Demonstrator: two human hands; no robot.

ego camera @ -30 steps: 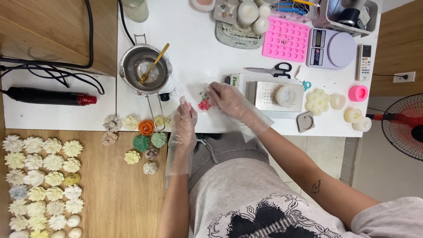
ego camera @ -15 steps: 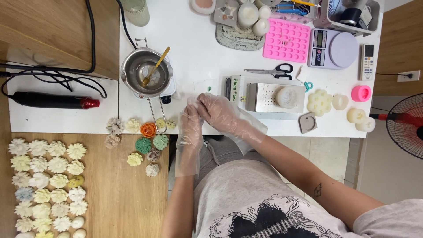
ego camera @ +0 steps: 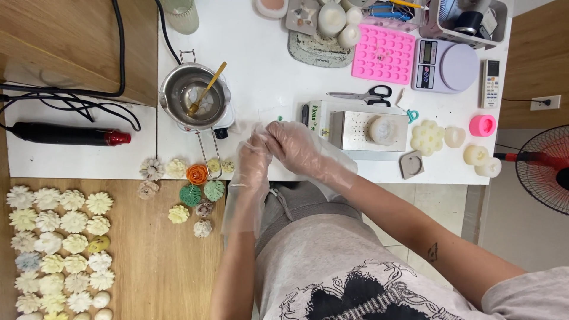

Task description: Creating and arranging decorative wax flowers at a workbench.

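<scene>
The white table (ego camera: 267, 65) was crowded; just right of the metal pot (ego camera: 195, 98), the gloved left hand (ego camera: 253, 155) and right hand (ego camera: 293, 145) met, fingers pinched together, contents unclear; a loose glove (ego camera: 240, 207) might have slipped, or brushed the pot.

pink mould (ego camera: 383, 54) | orange flower (ego camera: 197, 173) | green leaves (ego camera: 191, 195) | black-handled scissors (ego camera: 363, 95)

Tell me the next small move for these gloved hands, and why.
Probably part the hands and show what they hold. The left hand and right hand are pressed together above the table's edge, and whatever is between them is hidden.
</scene>
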